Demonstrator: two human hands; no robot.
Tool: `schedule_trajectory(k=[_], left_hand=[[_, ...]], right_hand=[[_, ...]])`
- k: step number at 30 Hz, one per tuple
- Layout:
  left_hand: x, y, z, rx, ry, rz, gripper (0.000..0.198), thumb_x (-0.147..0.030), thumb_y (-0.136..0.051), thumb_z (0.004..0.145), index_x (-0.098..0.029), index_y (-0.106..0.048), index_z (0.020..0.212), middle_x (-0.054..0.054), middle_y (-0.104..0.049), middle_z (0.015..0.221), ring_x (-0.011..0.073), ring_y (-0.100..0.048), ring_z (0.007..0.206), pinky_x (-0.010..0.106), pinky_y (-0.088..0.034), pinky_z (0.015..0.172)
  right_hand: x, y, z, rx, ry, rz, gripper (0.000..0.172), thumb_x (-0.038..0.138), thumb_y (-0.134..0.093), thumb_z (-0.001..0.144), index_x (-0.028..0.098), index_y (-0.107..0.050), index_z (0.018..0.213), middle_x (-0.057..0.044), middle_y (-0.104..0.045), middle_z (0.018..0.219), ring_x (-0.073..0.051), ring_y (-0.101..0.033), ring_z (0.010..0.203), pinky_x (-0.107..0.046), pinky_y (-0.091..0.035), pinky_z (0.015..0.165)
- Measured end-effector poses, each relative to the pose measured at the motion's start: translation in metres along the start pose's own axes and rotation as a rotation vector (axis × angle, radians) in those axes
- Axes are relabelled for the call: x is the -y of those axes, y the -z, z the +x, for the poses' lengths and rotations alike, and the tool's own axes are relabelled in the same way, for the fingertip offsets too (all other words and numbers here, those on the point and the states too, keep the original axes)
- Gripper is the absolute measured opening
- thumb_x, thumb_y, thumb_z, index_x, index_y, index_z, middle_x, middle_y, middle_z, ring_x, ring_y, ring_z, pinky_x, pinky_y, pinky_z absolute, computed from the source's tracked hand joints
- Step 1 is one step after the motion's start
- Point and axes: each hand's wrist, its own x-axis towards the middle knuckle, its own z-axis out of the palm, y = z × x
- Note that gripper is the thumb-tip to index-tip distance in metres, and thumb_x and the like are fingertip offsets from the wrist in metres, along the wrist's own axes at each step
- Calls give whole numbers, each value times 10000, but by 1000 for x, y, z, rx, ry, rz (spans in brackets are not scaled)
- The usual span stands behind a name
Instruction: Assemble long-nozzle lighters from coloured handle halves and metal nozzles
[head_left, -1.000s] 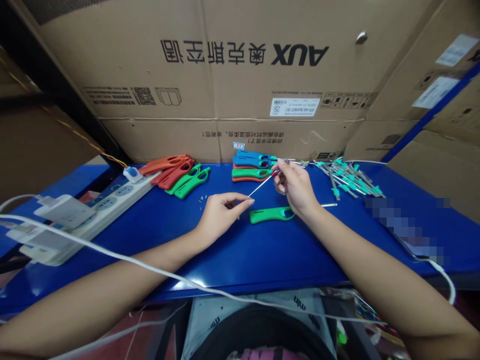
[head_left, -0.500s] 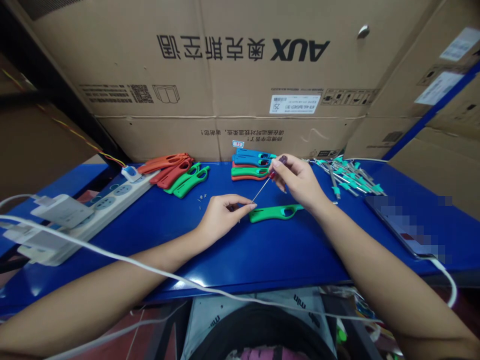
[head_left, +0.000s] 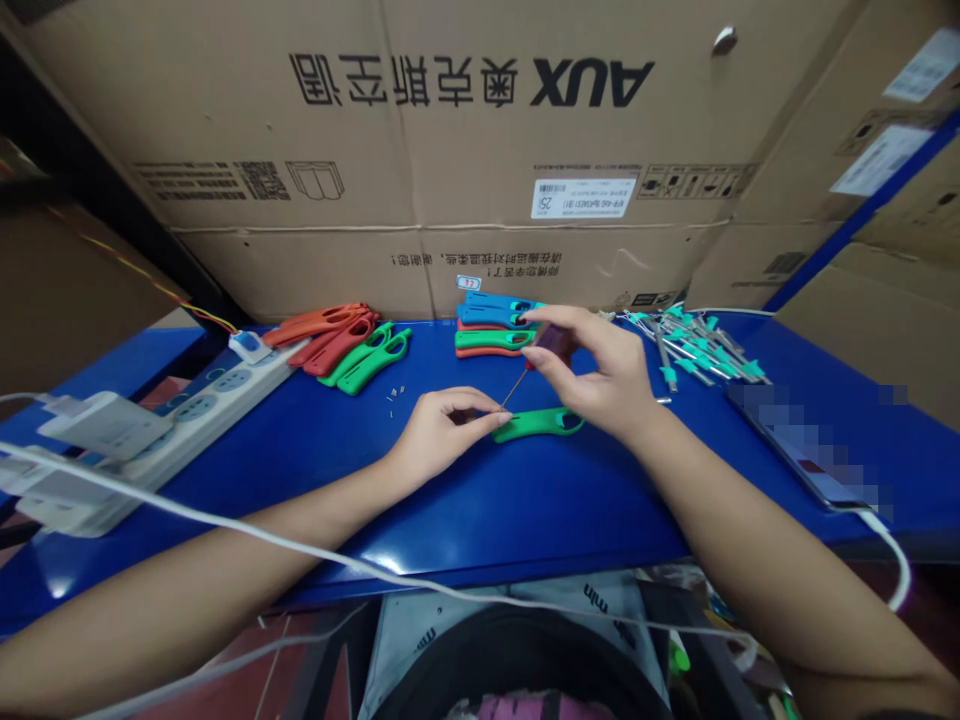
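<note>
In my right hand (head_left: 600,375) is a screwdriver with a dark red handle (head_left: 553,345), held between thumb and fingers. Its thin shaft (head_left: 514,388) slants down to the left, and the tip meets the fingertips of my left hand (head_left: 450,430). Thumb and forefinger of that left hand are pinched together; whatever lies between them is hidden or too small to make out. Just beneath both hands, a green lighter-shaped casing (head_left: 529,426) with a finger opening lies on the blue table (head_left: 450,520).
Several tiny metal pieces (head_left: 395,395) lie left of my hands. Orange casings (head_left: 330,325) and green casings (head_left: 371,360) sit farther left by a power strip (head_left: 210,395). Stacked casings (head_left: 491,325), metal rods with teal parts (head_left: 705,345) and a phone (head_left: 795,445) are around. A white cable (head_left: 300,535) crosses in front.
My right hand has shifted its hold on the screwdriver, with the fingers now spread around the handle. The left pinch stays at the tip. The view has shifted slightly.
</note>
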Motion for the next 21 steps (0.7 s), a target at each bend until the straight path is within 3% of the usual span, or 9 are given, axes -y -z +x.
schedule_trajectory(k=[4,10,15,17,21], left_hand=[[2,0,1,1,-24,-4,194,-363,-767,800,-172,-781,772,74,-749,865,183,-692,786,286,-540,725],[3,-1,0,23,-33,32,158,-344,-771,797,-188,-794,798,63,-741,877,174,-688,784,286,-534,728],[4,-1,1,27,-44,83,161,-341,-758,809,-182,-783,815,69,-738,907,181,-680,799,299,-527,729],[4,0,1,30,-79,170,177,-341,-774,791,-191,-773,885,69,-745,964,203,-679,874,334,-525,805],[7,1,0,86,-137,373,416,-350,-818,737,-209,-705,1113,69,-722,1131,255,-639,1073,432,-464,999]], right_hand=[[1,-2,0,140,5,141,420,424,-511,978,263,-542,1365,-72,-710,1060,-180,-668,789,-335,-572,738],[-2,-2,-1,103,89,-38,351,395,-642,907,279,-638,1238,-53,-718,1047,-183,-666,790,-326,-564,768],[0,-9,-4,186,20,131,432,334,-553,958,268,-526,1383,-71,-698,1118,-185,-684,857,-302,-575,723],[0,-12,-4,171,0,153,422,311,-558,951,261,-534,1369,-73,-691,1139,-179,-687,842,-297,-580,707],[-4,-15,-5,150,10,108,400,281,-564,941,251,-551,1340,-75,-682,1176,-170,-688,840,-287,-586,708]])
